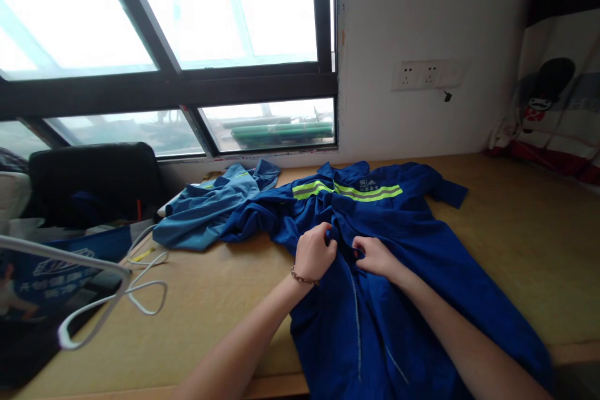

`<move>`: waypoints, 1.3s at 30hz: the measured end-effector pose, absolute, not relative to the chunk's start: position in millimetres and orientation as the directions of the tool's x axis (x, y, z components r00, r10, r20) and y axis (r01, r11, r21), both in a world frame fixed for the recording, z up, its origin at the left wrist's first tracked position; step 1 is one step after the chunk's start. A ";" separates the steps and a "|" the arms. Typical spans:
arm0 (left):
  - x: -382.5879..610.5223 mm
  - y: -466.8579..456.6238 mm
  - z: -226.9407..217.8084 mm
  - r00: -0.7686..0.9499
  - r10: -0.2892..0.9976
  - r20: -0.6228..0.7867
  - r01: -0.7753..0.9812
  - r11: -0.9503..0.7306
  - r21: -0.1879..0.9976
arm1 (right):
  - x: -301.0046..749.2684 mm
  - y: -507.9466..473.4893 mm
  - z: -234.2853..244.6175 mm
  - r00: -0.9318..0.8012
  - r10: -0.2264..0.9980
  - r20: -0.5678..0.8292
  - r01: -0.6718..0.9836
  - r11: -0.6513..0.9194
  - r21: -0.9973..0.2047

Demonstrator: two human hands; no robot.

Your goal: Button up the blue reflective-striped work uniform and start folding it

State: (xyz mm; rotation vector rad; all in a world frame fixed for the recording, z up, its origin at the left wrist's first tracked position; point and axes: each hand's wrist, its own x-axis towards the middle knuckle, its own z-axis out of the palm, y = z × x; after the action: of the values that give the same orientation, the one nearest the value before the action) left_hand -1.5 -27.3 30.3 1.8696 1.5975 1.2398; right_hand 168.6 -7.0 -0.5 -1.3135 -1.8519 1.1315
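Note:
Spread over the table is a dark blue work coverall [450, 275] with yellow-green and grey reflective stripes across the chest and a small white print beside the collar. Its front edges lie partly apart at the waist. My left hand [315, 252], with a bracelet at the wrist, is closed on the left front edge. Close by on the right, my right hand [374, 256] pinches the other front edge. The fingertips are partly hidden by cloth. A lighter blue work shirt [201, 212] lies crumpled at the left, touching the coverall's sleeve.
A white cable [145, 306] loops over the left side of the wooden table [234, 300]. Beyond it stand a black chair [98, 181] and a blue printed bag [75, 262]. Behind are a window and a wall with sockets [429, 75]. A patterned curtain [557, 87] hangs at right.

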 end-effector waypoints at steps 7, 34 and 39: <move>8.0 -41.7 34.8 0.061 0.934 0.352 0.438 -0.342 0.831 | 157.0 -17.2 17.0 -0.278 0.940 -0.196 -0.334 -0.286 -0.898; 12.9 -28.2 20.3 -0.018 0.996 0.091 -0.069 -0.092 0.993 | 163.2 -15.8 17.8 -0.319 0.926 -0.202 -0.382 -0.321 -0.867; 13.8 -31.2 21.4 -0.025 0.995 0.094 -0.075 -0.096 0.993 | 168.2 -13.7 17.8 -0.359 0.903 -0.235 -0.365 -0.367 -0.856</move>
State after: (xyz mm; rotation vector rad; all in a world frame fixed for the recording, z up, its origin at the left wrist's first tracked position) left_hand 13.8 -31.2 21.4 1.2110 1.1213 1.3303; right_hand 168.2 -13.7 17.8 -0.9235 -0.9091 1.8460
